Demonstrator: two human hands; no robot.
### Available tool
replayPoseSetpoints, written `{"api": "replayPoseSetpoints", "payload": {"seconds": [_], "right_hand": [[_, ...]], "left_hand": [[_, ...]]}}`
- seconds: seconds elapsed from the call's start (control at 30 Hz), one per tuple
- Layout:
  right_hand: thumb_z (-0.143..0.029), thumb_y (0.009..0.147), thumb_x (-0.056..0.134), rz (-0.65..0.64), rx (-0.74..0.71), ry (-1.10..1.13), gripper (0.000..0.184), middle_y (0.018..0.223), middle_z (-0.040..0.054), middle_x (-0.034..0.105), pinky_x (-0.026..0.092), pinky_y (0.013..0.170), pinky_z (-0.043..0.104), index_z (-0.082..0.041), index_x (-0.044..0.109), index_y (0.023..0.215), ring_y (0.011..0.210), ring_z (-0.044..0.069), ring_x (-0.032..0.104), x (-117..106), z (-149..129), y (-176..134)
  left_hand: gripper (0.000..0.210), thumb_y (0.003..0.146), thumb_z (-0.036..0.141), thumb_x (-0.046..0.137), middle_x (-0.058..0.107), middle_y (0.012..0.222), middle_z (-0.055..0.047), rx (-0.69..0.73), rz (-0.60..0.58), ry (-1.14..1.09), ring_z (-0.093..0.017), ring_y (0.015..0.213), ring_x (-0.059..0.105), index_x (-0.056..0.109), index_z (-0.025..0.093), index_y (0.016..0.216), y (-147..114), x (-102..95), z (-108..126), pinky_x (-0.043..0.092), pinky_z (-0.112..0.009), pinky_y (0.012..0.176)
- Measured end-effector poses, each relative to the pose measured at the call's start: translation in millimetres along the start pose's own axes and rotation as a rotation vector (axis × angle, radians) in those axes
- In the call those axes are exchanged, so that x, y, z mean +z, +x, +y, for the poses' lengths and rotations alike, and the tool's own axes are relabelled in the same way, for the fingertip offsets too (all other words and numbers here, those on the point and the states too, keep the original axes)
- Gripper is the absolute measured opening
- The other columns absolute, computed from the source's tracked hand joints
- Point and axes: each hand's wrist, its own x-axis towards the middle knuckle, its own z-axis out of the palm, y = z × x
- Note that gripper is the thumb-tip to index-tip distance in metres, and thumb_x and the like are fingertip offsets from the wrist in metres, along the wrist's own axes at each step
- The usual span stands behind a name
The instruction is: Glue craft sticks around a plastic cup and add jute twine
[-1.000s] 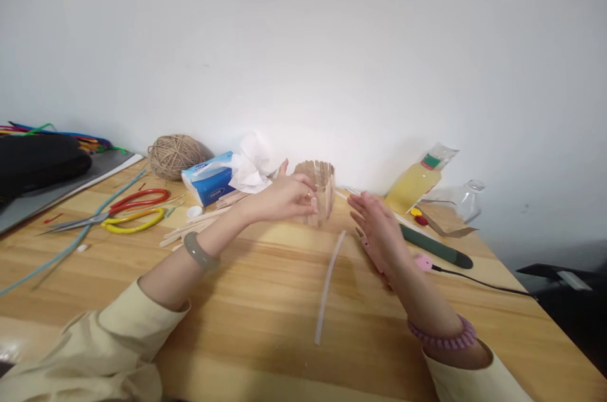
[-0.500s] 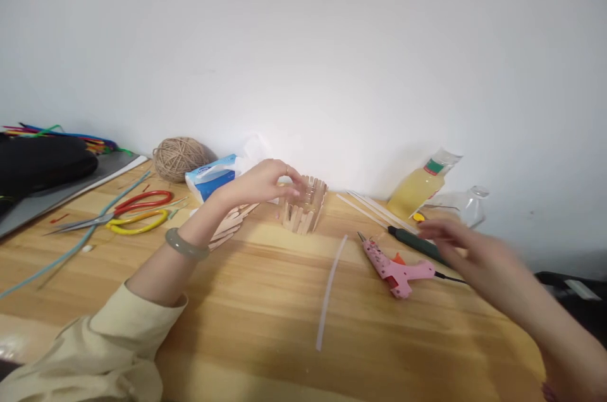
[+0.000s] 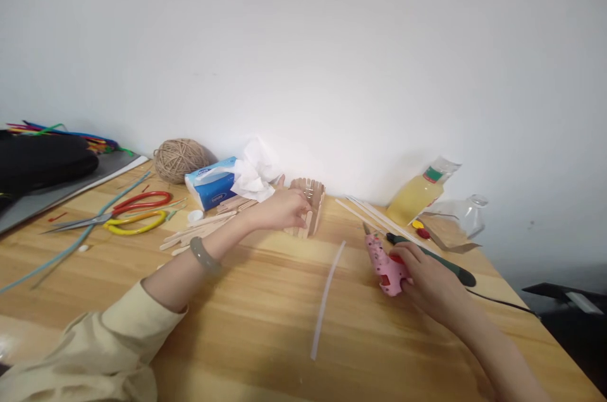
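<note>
Right now your right hand (image 3: 429,272) is wrapped around the handle of the pink speckled plastic glue gun (image 3: 383,266), its fingers closed on the grip and its metal nozzle pointing away from you. Your left hand (image 3: 283,208) reaches to the small holder walled with upright flat wooden sticks (image 3: 318,205), which stands near the wall, at the middle of the pale wooden table (image 3: 251,320). The fingers bend over its near left side; whether they truly grip it or merely rest there, I cannot tell (your own hand hides part of it).

Between the holder and you, slightly to the right, lies a slim, slightly curved translucent white strip (image 3: 327,301), apart from both hands. Just beyond your right hand you have a long dark green tool (image 3: 458,270). Near your left wrist, loose pale flat wooden sticks (image 3: 202,228) lie in front of a blue tissue packet (image 3: 213,187).
</note>
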Motion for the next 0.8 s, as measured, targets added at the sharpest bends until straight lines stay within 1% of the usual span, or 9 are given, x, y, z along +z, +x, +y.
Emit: {"api": "replayPoseSetpoints", "payload": {"seconds": [0.1,0.2,0.23,0.3,0.4,0.47,0.53,0.63,0.8], "right_hand": [[-0.02,0.071,0.054,0.254,-0.077,0.271,0.034,0.105,0.0111,0.061,0.051,0.069,0.036,-0.021,0.053,0.105,0.089,0.026,0.061,-15.6,-6.4,-1.0],[-0.026,0.08,0.048,0.435,-0.095,0.487,0.037,0.106,0.0075,0.062,0.048,0.075,0.038,-0.027,0.052,0.117,0.091,0.026,0.059,-36.2,-30.2,3.5],[-0.027,0.083,0.045,0.424,-0.121,0.565,0.039,0.11,0.0067,0.061,0.047,0.075,0.038,-0.029,0.051,0.121,0.093,0.026,0.059,-41.4,-39.6,6.6],[-0.029,0.085,0.043,0.393,-0.158,0.697,0.037,0.106,0.006,0.063,0.047,0.067,0.036,-0.029,0.052,0.121,0.082,0.023,0.059,-46.1,-55.9,13.7],[-0.029,0.083,0.046,0.344,-0.166,0.805,0.022,0.084,0.0053,0.064,0.045,0.057,0.031,-0.022,0.062,0.098,0.067,0.02,0.056,-37.9,-68.0,22.2],[-0.029,0.083,0.048,0.324,-0.149,0.831,0.015,0.068,0.0023,0.059,0.043,0.052,0.028,-0.02,0.059,0.078,0.059,0.017,0.052,-27.2,-69.2,24.4],[-0.028,0.082,0.048,0.293,-0.139,0.847,0.015,0.062,-0.0003,0.053,0.041,0.049,0.026,-0.02,0.054,0.071,0.054,0.015,0.048,-17.9,-68.6,24.3],[-0.027,0.083,0.048,0.266,-0.142,0.86,0.013,0.065,-0.0002,0.053,0.041,0.048,0.026,-0.02,0.052,0.073,0.054,0.014,0.047,-11.5,-68.2,23.1],[-0.023,0.083,0.046,0.274,-0.197,0.829,0.011,0.073,0.0015,0.055,0.043,0.052,0.026,-0.021,0.05,0.073,0.06,0.015,0.05,-16.5,-70.4,22.8]], "left_hand": [[0.019,0.07,0.033,0.063,0.06,0.07,0.0,-0.052,0.021,-0.194,-0.018,0.077,0.056,0.06,0.016,0.063,1.9,-1.2,-4.1,0.042,-0.033,0.08],[0.026,0.07,0.04,0.062,0.053,0.06,0.003,-0.068,0.011,-0.296,-0.014,0.062,0.051,0.061,0.015,0.064,3.3,-0.8,-6.5,0.041,-0.024,0.062],[0.027,0.069,0.041,0.062,0.051,0.058,0.003,-0.072,0.007,-0.323,-0.012,0.058,0.049,0.061,0.014,0.064,3.5,-0.5,-6.8,0.04,-0.022,0.057],[0.027,0.069,0.041,0.063,0.048,0.057,0.005,-0.077,0.0,-0.355,-0.011,0.054,0.045,0.062,0.014,0.068,3.6,-0.3,-6.9,0.036,-0.02,0.051],[0.029,0.067,0.041,0.065,0.046,0.056,0.006,-0.11,-0.027,-0.527,-0.009,0.052,0.042,0.064,0.014,0.075,3.6,-1.3,-6.6,0.032,-0.019,0.048],[0.028,0.065,0.038,0.068,0.049,0.059,0.005,-0.13,-0.044,-0.674,-0.009,0.054,0.043,0.064,0.013,0.076,4.0,-2.0,-6.1,0.033,-0.019,0.05],[0.027,0.064,0.035,0.069,0.053,0.063,0.004,-0.133,-0.057,-0.746,-0.009,0.057,0.046,0.064,0.013,0.079,4.6,-2.0,-5.2,0.035,-0.019,0.053],[0.027,0.063,0.033,0.07,0.055,0.065,0.004,-0.134,-0.08,-0.782,-0.01,0.059,0.048,0.065,0.014,0.081,5.5,-1.5,-3.4,0.037,-0.019,0.055],[0.024,0.063,0.03,0.07,0.057,0.066,0.004,-0.124,-0.092,-0.8,-0.01,0.061,0.049,0.065,0.015,0.081,5.5,-2.2,-0.8,0.037,-0.019,0.056]]}}
